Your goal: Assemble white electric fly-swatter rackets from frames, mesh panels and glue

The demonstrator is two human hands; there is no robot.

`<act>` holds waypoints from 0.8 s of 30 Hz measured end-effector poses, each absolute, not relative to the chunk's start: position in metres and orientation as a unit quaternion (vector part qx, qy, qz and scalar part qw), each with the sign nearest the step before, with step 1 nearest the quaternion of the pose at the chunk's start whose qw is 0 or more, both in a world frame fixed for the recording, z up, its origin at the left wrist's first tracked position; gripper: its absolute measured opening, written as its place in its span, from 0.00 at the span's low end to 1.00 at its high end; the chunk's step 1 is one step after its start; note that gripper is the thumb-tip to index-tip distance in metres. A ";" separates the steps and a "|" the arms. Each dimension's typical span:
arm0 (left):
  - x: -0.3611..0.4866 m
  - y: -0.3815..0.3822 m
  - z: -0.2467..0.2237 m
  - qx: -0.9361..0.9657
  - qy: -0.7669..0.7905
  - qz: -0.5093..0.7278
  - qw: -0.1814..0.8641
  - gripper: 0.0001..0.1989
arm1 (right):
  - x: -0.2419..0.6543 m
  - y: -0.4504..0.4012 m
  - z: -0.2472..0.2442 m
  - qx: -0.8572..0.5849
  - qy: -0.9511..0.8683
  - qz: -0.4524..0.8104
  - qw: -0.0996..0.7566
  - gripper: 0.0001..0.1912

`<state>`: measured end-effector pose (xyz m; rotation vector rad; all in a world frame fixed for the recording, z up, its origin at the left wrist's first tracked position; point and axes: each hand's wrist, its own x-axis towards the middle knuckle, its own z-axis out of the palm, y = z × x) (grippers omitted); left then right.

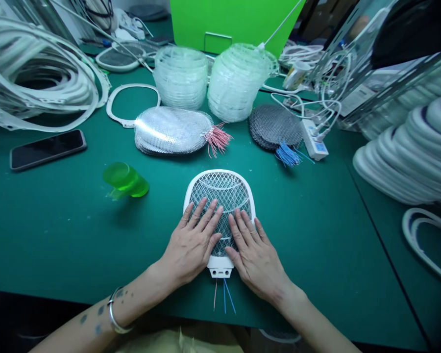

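A white mosquito-swatter head (220, 189) with metal mesh lies flat on the green table in front of me. Its narrow end, with small holes, faces me, and one pink and two blue wires (225, 296) stick out there. My left hand (193, 240) rests flat on the left part of the mesh and frame, fingers stretched out. On the right part my right hand (255, 250) lies likewise, palm down and fingers extended. The hands partly hide the frame's sides and the lower mesh.
Behind the swatter head are a silver mesh stack (174, 130) with pink wires and a dark mesh stack (275, 126) with blue wires. A green tape roll (127, 179) and a phone (48, 149) lie left. White frames (411, 152) are piled right; a power strip (315, 139) sits back right.
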<state>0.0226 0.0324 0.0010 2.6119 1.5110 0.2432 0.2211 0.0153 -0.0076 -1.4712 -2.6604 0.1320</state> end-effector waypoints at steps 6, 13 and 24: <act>0.022 0.031 -0.003 0.861 0.500 0.072 0.058 0.29 | 0.221 0.015 -0.008 -0.481 -0.875 0.038 0.052 0.35; 0.022 0.031 -0.006 0.863 0.496 0.088 0.039 0.29 | 0.219 0.015 -0.013 -0.485 -0.871 0.038 0.068 0.35; 0.022 0.031 -0.009 0.857 0.503 0.109 0.035 0.30 | 0.238 0.042 0.001 -0.552 -0.797 0.179 0.168 0.34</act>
